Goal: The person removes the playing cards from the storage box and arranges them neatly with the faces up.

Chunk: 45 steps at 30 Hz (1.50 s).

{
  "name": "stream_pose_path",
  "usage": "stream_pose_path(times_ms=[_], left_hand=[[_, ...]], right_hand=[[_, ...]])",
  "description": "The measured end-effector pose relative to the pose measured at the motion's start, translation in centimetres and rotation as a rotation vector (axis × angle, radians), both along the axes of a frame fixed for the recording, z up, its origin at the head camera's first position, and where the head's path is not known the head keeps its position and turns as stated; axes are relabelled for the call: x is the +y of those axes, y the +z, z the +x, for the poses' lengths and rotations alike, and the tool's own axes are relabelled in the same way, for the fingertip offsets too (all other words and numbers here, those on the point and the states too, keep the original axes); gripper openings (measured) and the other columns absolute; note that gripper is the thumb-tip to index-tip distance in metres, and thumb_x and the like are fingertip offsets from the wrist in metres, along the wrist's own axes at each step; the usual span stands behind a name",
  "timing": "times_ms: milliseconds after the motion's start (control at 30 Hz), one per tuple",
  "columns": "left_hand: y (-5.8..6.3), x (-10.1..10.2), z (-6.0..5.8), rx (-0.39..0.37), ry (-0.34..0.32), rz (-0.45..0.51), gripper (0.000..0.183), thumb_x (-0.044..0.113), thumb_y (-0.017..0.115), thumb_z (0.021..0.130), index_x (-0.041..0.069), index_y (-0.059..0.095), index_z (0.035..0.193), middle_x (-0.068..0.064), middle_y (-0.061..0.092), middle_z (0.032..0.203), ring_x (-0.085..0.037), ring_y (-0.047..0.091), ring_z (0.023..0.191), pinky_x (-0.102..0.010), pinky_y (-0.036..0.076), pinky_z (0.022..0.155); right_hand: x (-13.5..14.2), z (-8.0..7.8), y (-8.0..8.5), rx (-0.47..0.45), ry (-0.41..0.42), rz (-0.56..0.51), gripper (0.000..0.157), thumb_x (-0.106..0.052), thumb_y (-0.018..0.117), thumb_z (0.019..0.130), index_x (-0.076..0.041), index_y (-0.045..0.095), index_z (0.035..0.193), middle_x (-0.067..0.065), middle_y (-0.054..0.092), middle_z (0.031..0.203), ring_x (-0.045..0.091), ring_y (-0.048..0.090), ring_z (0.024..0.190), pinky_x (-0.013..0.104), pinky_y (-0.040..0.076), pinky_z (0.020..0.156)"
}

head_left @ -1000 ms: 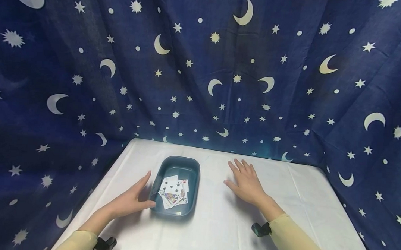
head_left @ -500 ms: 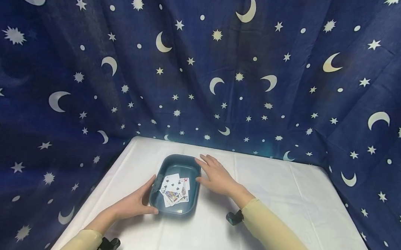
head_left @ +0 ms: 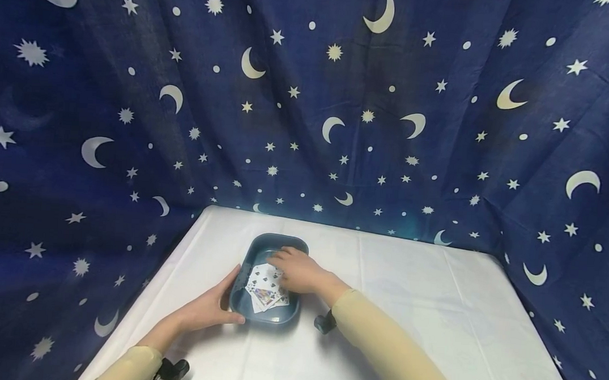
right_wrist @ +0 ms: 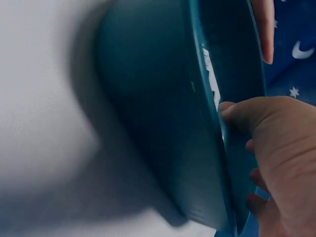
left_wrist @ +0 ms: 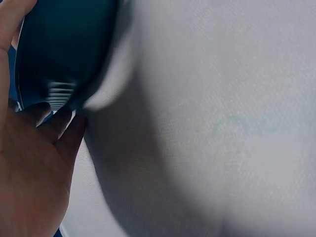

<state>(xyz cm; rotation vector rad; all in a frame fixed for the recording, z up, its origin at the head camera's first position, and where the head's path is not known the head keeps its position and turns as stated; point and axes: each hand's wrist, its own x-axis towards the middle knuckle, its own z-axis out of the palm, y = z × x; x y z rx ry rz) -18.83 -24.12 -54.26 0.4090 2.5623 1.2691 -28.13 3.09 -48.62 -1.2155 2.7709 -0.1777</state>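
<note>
Lying in a loose pile on the floor of one blue tub [head_left: 268,320], at least three playing cards [head_left: 262,280] sit partly beneath the fingers of a person's right hand [head_left: 301,272]. Those fingers are loosely bent, the thumb apart from them; whether they touch a card cannot be told. The left hand [head_left: 207,310], thumb and fingers spread wide, touches the tub's outer left side, with the wall between it and the cards. Two pale yellow sleeves [head_left: 389,344] reach across one white-covered table [head_left: 407,302], backed by a blue curtain [head_left: 307,128] of moons and stars.
</note>
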Motion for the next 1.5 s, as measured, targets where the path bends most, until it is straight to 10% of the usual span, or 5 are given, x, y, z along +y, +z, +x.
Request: stream_pose_path(times_ms=[700,1000,1500], left_hand=[[0.3,0.3,-0.1,-0.044,-0.025,0.082,0.126,0.035,0.09,0.079,0.017,0.001,0.166,-0.022,0.02,0.167,-0.042,0.041,0.143,-0.052,0.04,0.114],[0.3,0.3,-0.1,-0.062,-0.037,0.114,0.125,0.029,0.089,0.08,0.015,-0.001,0.166,-0.023,0.014,0.168,-0.044,0.04,0.143,-0.049,0.041,0.113],[0.3,0.3,-0.2,-0.083,-0.019,0.093,0.126,0.033,0.089,0.08,0.017,-0.001,0.166,-0.017,0.014,0.169,-0.04,0.041,0.144,-0.047,0.039,0.115]], right_hand=[[-2.2,1.1,-1.0,0.007,0.068,0.248,0.044,-0.023,0.068,0.095,-0.025,0.065,0.139,-0.006,0.05,0.154,0.02,0.051,0.136,0.036,0.043,0.113],[-2.3,1.5,-1.4,-0.037,0.073,0.163,0.036,-0.022,0.079,0.087,-0.018,0.072,0.122,0.001,0.06,0.139,0.017,0.059,0.125,0.028,0.046,0.109],[-2.0,-0.7,-1.7,-0.093,-0.019,0.12,0.09,-0.046,0.089,0.073,-0.021,0.052,0.151,-0.004,0.049,0.154,0.023,0.043,0.141,0.042,0.033,0.12]])
